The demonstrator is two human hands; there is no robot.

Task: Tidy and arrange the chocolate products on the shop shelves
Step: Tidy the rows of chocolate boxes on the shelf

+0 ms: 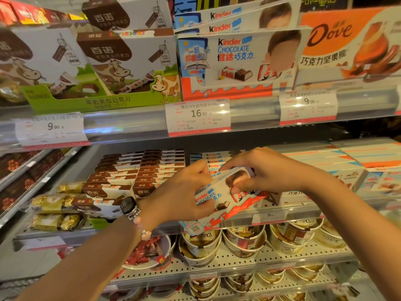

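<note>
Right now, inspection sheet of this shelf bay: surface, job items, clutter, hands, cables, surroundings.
Surface: grey metal middle shelf, price strip along its front.
Job's things: white-and-red Kinder chocolate box, tilted, held over the shelf edge; more Kinder boxes stacked behind; brown-and-white cow-brand boxes in rows.
Clutter: gold foil-wrapped packs lying loosely at the shelf's left end.
Hands: left hand and right hand both grip the held box.
Cables: nothing seen.
Surroundings: price tag 16.90 above; paper tubs below.

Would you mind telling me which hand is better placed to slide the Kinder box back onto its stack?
Right, probably: the right hand grips the Kinder box at its rear end, nearest the Kinder stack; the left hand holds the front.
</note>
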